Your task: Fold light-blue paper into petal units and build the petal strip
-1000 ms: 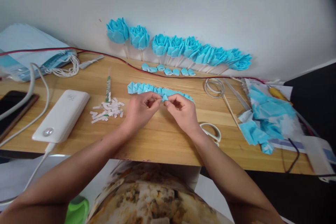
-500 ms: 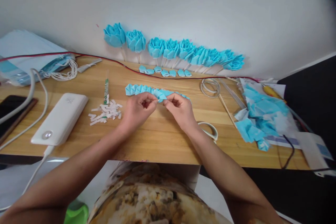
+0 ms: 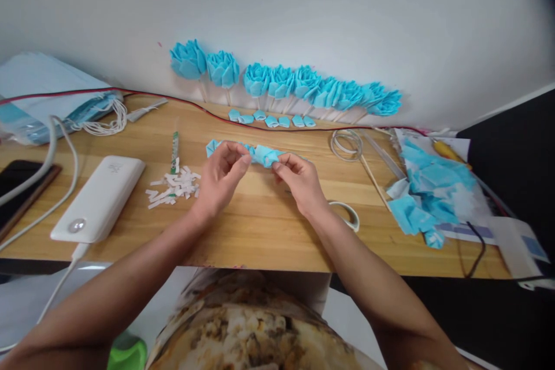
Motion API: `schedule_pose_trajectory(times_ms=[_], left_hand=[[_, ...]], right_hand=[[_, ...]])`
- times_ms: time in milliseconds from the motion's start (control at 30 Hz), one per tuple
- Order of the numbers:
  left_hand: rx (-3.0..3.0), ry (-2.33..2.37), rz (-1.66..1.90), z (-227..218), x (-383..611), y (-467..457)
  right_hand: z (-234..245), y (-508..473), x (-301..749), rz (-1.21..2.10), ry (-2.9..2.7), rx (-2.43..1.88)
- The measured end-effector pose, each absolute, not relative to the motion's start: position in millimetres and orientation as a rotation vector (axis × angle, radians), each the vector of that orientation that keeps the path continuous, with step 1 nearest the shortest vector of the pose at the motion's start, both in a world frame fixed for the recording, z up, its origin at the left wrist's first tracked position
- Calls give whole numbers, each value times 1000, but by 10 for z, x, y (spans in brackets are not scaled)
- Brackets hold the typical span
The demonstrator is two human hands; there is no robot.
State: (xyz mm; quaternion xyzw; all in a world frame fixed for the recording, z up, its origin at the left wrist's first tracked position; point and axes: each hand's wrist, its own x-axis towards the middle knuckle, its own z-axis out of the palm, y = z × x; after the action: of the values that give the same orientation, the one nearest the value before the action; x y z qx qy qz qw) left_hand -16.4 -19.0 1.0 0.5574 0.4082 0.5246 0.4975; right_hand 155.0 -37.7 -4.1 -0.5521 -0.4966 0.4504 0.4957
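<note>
A small folded light-blue petal (image 3: 265, 155), seemingly of soft paper or cloth, is held just above the desk. My right hand (image 3: 299, 179) pinches its right end between thumb and fingers. At its left end is my left hand (image 3: 223, 176), thumb and index tips drawn close together at the petal's edge; the exact contact is hard to see. Behind my hands lies a row of similar folded blue pieces (image 3: 212, 148), partly covered by my fingers. A roll of tape (image 3: 354, 218) rests to the right of my right wrist.
Blue flowers on sticks (image 3: 223, 69) lean against the wall, with several folded pieces (image 3: 272, 121) before them. White strips (image 3: 176, 185) and a power bank (image 3: 99, 198) are at left. Blue scraps (image 3: 437, 179) and coiled wire (image 3: 346, 144) are at right. A red-black cable (image 3: 208, 111) crosses the back.
My left hand has moved up and slightly left, its fingers more raised. The petal has turned and shows a wider face. My right hand keeps its pinch.
</note>
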Motion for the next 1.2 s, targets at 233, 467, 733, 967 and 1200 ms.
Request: schedule_pose_trajectory(times_ms=[233, 467, 733, 967, 1200], left_hand=[[1286, 934, 1029, -54, -204, -72], [1251, 946, 941, -76, -216, -54], [1225, 996, 967, -76, -181, -86], [1236, 960, 943, -43, -174, -98], [1224, 893, 985, -94, -186, -67]], right_hand=[[-92, -389, 1552, 1200, -1264, -1259], [-73, -415, 1560, 1257, -1358, -1233], [-15, -427, 1537, 1222, -1441, -1263], [-79, -400, 1539, 1120, -1459, -1325], [-80, -384, 1537, 1120, -1433, -1318]])
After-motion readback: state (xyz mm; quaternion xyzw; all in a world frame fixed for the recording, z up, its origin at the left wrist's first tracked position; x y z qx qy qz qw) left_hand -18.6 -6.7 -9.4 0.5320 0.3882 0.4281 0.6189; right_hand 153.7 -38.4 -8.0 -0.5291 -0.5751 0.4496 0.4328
